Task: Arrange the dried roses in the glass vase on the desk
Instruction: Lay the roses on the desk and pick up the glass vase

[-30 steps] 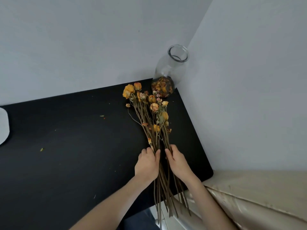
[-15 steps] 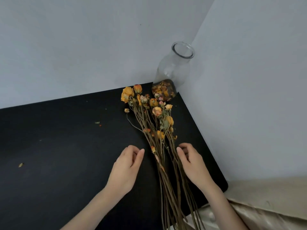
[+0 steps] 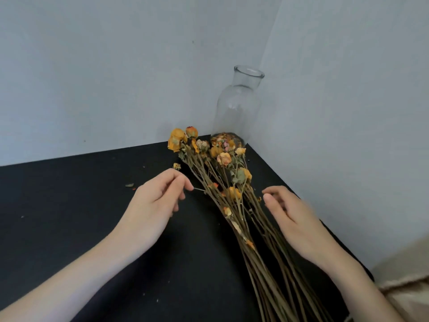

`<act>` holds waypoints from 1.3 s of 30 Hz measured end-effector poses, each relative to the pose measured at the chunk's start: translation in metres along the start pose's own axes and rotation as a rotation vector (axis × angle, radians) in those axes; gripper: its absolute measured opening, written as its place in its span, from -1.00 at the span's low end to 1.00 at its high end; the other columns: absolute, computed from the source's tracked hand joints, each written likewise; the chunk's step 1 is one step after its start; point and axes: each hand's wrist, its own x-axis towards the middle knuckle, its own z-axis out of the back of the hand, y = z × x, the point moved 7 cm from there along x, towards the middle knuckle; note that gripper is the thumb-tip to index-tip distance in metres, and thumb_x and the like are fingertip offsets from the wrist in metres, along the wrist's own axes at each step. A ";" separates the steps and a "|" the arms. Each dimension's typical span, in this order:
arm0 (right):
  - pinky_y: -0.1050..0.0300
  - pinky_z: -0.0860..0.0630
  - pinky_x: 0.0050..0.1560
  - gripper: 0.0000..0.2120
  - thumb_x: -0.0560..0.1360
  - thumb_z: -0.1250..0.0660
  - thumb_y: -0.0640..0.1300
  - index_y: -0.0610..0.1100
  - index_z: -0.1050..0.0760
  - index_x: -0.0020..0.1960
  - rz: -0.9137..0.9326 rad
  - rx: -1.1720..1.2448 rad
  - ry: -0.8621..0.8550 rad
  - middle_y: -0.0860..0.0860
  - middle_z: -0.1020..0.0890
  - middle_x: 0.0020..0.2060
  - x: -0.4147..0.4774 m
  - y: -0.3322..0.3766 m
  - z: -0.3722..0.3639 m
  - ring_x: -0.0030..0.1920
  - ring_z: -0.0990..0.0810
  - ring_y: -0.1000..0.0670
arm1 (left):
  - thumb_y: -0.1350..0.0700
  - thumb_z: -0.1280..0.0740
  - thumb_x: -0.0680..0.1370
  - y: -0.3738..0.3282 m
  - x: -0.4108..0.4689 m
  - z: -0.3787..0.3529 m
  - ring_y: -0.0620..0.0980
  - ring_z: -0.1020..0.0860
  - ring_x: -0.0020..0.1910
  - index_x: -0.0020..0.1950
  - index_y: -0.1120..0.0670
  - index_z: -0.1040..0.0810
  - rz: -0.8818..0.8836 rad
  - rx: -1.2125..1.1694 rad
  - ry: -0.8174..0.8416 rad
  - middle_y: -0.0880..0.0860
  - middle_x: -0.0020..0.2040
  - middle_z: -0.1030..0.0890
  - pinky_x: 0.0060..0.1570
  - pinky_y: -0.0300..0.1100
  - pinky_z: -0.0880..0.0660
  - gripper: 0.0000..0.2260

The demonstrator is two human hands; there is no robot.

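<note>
A bundle of dried roses (image 3: pixel 232 198) with orange and yellow heads lies on the black desk (image 3: pixel 69 217), heads pointing at the far corner. There the clear glass vase (image 3: pixel 237 105) stands upright, with loose dried petals in its bottom and no stems in it. My left hand (image 3: pixel 155 201) is left of the bundle, thumb and forefinger pinched on a thin stray rose stem (image 3: pixel 199 189) whose small bud (image 3: pixel 176 166) shows above the fingers. My right hand (image 3: pixel 287 212) hovers at the bundle's right side, fingers loosely curled and apart, holding nothing.
Two pale walls meet right behind the vase and hem in the desk's far and right edges. Small petal crumbs (image 3: pixel 130 185) dot the desk. A beige fabric (image 3: pixel 404 275) lies past the desk's right front corner. The stem ends run off the bottom of the view.
My hands let go of the lower stems, spread apart and moved up toward the flower heads. My left hand has closed on a stray stem. The view tilted up.
</note>
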 end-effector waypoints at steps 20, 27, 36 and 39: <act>0.17 -0.37 0.04 -0.21 0.37 -0.46 0.09 -0.15 -0.17 0.44 -0.112 0.489 -0.169 -0.12 -0.40 0.29 0.190 0.032 0.047 0.16 -0.43 -0.02 | 0.05 -0.60 0.22 -0.015 0.212 -0.079 0.12 -0.27 0.38 0.49 0.18 -0.02 0.107 0.084 0.070 0.15 0.40 -0.22 0.31 -0.05 -0.33 0.04; 0.14 -0.34 0.18 -0.46 0.36 -0.48 0.00 -0.10 -0.39 0.26 -0.058 0.528 -0.294 -0.07 -0.43 0.29 0.218 0.037 0.048 0.28 -0.38 -0.01 | 0.09 -0.60 0.25 0.002 0.220 -0.091 0.08 -0.32 0.35 0.45 0.21 -0.10 0.139 0.062 0.082 0.12 0.39 -0.31 0.14 -0.22 -0.33 -0.06; -0.03 -0.41 0.27 -0.47 0.34 -0.50 -0.02 -0.12 -0.43 0.25 0.094 0.521 -0.489 -0.08 -0.52 0.17 0.204 0.082 0.099 0.20 -0.47 -0.05 | 0.08 -0.60 0.23 -0.058 0.220 -0.074 -0.02 -0.40 0.18 0.33 0.13 -0.25 -0.011 -0.004 -0.080 -0.04 0.12 -0.38 -0.29 -0.49 -0.39 -0.21; 0.06 -0.43 0.17 -0.43 0.34 -0.48 0.05 -0.06 -0.41 0.28 0.169 0.511 -0.531 -0.04 -0.49 0.16 0.184 0.111 0.121 0.17 -0.46 -0.01 | 0.04 -0.60 0.22 -0.090 0.210 -0.053 0.02 -0.36 0.29 0.39 0.16 -0.22 -0.108 -0.009 -0.145 0.02 0.25 -0.37 0.10 -0.29 -0.40 -0.13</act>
